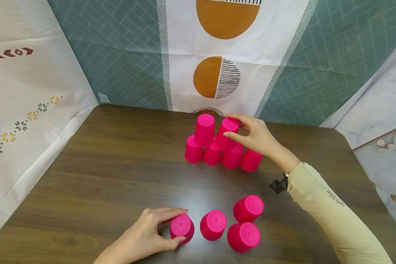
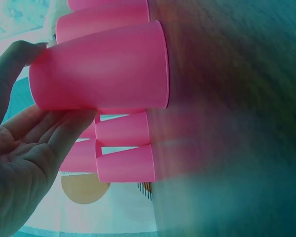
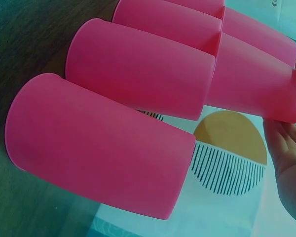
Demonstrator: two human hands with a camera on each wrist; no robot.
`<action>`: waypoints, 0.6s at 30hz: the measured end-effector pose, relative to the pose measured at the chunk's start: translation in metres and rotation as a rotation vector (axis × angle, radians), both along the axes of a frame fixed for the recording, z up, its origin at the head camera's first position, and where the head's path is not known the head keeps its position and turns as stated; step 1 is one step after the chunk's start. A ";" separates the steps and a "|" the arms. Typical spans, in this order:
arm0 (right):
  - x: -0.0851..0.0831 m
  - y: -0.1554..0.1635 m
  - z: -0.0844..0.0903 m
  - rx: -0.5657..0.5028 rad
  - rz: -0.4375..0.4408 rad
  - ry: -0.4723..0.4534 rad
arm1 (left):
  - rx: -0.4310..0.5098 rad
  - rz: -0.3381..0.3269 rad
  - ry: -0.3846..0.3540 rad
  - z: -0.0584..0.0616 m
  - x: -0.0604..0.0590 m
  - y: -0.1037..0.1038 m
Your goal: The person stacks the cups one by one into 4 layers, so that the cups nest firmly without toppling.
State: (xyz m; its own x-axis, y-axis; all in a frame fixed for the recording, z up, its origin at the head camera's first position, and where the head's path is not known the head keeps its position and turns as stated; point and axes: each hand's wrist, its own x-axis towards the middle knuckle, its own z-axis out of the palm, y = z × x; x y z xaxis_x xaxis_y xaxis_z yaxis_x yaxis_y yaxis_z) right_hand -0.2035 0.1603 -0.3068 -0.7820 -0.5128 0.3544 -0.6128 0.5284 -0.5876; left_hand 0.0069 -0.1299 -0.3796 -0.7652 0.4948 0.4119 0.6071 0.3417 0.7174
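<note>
1. Head view: our right hand (image 1: 255, 137) is at the upper middle of the frame, fingers curled round the tilted pink cup (image 1: 227, 134) that sits in the second tier of the cup stack (image 1: 217, 154), thumb on its near side and fingertips on its flat top.
2. That cup's long axis leans, its closed end up and toward the backdrop; it lies directly left of our right palm, beside the upright second-tier cup (image 1: 204, 130).
3. The stack's bottom row of four upturned cups stands on the wooden counter (image 1: 112, 172), just below the held cup.
4. Our left hand (image 1: 148, 234) sits at the lower middle of the frame, thumb and fingers pinching the nearest loose cup (image 1: 182, 228), which stands mouth down to the right of the palm.
5. Left wrist view confirms it: thumb (image 2: 15, 61) on one wall, fingers (image 2: 64, 133) on the other.
6. Three more loose cups (image 1: 239, 223) stand right of that one, well apart from the stack, nearer our left hand.
</note>
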 end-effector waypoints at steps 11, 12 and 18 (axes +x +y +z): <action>0.002 -0.002 -0.002 -0.015 0.002 0.008 | -0.012 0.011 -0.043 0.002 0.002 0.002; 0.002 -0.002 -0.002 -0.014 0.004 0.010 | -0.011 0.011 -0.046 0.003 0.002 0.002; 0.004 -0.001 -0.003 0.010 -0.007 0.032 | -0.008 0.012 -0.066 0.003 0.002 0.002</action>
State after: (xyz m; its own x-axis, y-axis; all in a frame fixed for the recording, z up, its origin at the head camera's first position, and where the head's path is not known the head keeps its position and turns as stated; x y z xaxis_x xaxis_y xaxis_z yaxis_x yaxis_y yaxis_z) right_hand -0.1997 0.1591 -0.3096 -0.7736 -0.5112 0.3744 -0.6277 0.5379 -0.5627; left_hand 0.0089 -0.1283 -0.3768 -0.7963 0.4886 0.3565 0.5545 0.3545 0.7529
